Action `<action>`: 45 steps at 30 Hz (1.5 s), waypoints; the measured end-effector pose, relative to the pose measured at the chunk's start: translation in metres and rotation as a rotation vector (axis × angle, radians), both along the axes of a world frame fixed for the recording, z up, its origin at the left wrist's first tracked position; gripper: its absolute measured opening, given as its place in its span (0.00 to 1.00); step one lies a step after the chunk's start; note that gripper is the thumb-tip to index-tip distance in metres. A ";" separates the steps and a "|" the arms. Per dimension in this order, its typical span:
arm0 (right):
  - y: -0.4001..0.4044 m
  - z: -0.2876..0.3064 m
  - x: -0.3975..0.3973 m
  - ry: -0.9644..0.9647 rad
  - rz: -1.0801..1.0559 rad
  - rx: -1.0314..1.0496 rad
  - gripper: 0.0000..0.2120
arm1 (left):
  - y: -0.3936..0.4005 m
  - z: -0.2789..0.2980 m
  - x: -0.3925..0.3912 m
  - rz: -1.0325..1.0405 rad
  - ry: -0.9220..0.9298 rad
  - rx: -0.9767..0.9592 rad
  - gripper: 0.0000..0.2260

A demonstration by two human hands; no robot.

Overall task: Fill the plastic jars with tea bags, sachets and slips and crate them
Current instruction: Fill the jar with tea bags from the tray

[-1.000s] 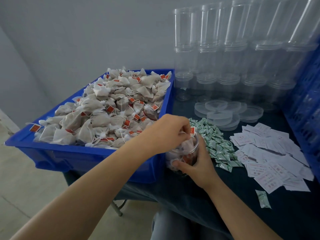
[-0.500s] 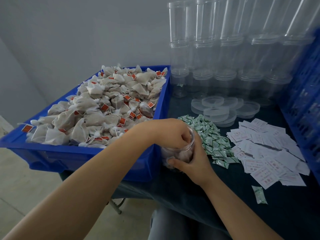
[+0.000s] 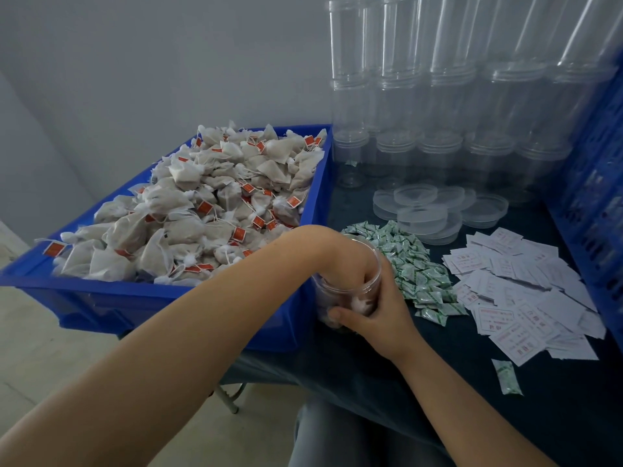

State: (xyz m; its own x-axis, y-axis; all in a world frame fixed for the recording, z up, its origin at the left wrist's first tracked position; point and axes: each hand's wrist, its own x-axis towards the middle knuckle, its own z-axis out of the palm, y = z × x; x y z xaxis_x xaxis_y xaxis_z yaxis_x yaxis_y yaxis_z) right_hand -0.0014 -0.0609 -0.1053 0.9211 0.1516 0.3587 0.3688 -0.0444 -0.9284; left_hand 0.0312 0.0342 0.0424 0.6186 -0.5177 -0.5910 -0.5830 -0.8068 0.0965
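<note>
**One jar gripped, one hand inside**

One clear jar (image 3: 347,294) is held at the table's (image 3: 556,416) near edge by the right hand (image 3: 377,318), fingers wrapped round it. The left hand (image 3: 340,254) is sunk inside; finger state cannot be told. One blue bin (image 3: 168,308) of tea bags (image 3: 209,210), uncountable. One stray sachet (image 3: 507,377).
</note>
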 end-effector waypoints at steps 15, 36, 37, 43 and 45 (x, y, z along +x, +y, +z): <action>-0.009 0.009 -0.013 -0.075 -0.129 -0.030 0.39 | 0.015 0.037 0.005 0.190 -0.111 -0.715 0.10; -0.015 0.011 -0.014 -0.055 -0.168 -0.121 0.43 | -0.016 -0.057 0.119 0.054 -0.291 -0.173 0.20; -0.015 0.011 -0.014 -0.061 -0.172 -0.122 0.43 | -0.015 -0.057 0.119 0.060 -0.302 -0.167 0.16; -0.015 0.008 -0.014 -0.055 -0.167 -0.133 0.44 | -0.017 -0.054 0.112 0.061 -0.355 -0.094 0.07; -0.015 0.008 -0.014 -0.053 -0.164 -0.132 0.44 | -0.017 -0.052 0.112 0.051 -0.382 -0.095 0.05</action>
